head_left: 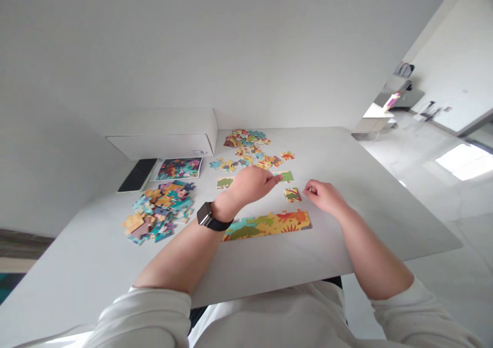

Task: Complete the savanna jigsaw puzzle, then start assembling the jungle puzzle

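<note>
My left hand, with a black watch on its wrist, reaches across the table. Its fingers are pinched at the edge of a green puzzle piece. To the right, my right hand is curled closed just above the table, with nothing visible in the fingers. Beside its fingertips lies a green and red puzzle piece. Nearer to me is a joined strip of puzzle with orange, yellow and green pictures, its left end hidden behind my left forearm. Another green piece lies left of my left hand.
A mixed heap of puzzle pieces lies on the left. Another pile and several loose pieces are at the back. A white box, a dark phone and a colourful picture card are at the back left.
</note>
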The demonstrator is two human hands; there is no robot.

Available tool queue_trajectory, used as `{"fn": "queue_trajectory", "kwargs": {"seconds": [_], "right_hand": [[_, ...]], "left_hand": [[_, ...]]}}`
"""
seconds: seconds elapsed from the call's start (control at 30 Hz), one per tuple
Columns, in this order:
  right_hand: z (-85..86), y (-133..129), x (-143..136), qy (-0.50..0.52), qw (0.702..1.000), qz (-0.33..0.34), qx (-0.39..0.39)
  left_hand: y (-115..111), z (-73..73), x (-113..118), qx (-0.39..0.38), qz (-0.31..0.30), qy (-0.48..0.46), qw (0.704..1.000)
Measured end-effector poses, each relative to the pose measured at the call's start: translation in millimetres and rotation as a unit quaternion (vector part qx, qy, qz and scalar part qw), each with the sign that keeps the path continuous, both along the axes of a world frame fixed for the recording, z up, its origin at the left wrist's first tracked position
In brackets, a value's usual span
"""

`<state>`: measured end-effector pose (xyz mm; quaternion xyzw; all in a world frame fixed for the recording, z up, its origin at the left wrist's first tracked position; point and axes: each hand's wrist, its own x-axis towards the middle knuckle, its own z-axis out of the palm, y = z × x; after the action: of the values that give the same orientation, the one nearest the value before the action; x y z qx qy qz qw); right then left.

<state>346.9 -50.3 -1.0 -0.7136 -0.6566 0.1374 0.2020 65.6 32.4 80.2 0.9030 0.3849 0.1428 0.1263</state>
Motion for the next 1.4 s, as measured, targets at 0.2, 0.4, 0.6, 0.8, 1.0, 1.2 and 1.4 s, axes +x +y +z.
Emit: {"fn": "queue_trajectory", "kwargs": {"seconds": [0.2, 0.4, 0.6, 0.8, 1.0, 1.2, 1.4], "right_hand": [[56.5, 29, -3, 0.005, 0.997, 0.031, 0.07], [75.7, 93, -10, 0.028, 0.995, -0.015, 0.1], [35.0, 161, -23, -0.04, 0.999, 0.007, -0.003], [-2.1, 176, -46, -0.094, 0.994, 0.029, -0.042], [-15.3, 176, -50, -0.111, 0.993, 0.037, -0.022], [-16.9, 182, -39, -0.082, 0.995, 0.031, -0.038], [-15.7, 185, -26, -0.113, 0.99, 0.013, -0.08]], "left_hand": [[32, 24.0, -43, 0.034, 0.156, -0.069, 0.985], [44, 33.6, -69, 0.023, 0.185, -0.115, 0.976], [45, 31.1, -70, 0.024, 0.176, -0.132, 0.975], [44, 27.7, -63, 0.004, 0.161, -0.109, 0.981], [46, 24.5, -59, -0.003, 0.173, -0.104, 0.979], [48, 18.5, -54, 0.035, 0.181, -0.088, 0.979], [45, 17.3, -51, 0.05, 0.158, -0.085, 0.982]]}}
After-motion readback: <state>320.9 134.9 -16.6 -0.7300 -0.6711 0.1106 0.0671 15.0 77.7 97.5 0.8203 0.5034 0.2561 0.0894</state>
